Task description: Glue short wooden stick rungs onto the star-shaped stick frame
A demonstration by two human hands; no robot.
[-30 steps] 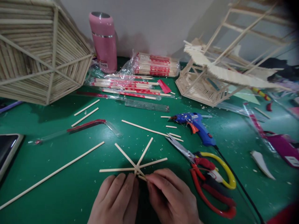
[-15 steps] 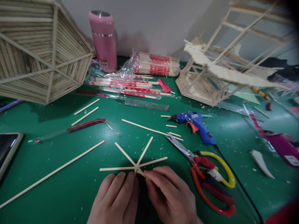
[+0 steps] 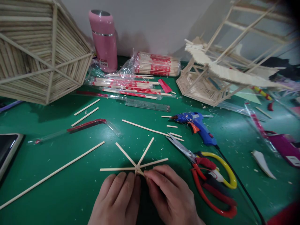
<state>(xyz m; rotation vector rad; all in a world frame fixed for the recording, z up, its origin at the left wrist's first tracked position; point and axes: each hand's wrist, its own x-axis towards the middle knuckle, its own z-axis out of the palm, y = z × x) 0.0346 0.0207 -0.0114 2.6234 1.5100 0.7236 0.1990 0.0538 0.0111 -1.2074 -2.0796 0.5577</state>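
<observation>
The stick fan (image 3: 138,159) spreads away from both hands; its hub is pressed to the bench (image 3: 58,140) under the flat left hand (image 3: 117,200) and pinched by the right hand (image 3: 171,197).

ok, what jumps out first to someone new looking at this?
Both hands, left hand and right hand, meet at the hub of a stick fan near the front edge of the green table. Red-and-yellow shears lie to the right, a pink flask stands at the back.
</observation>
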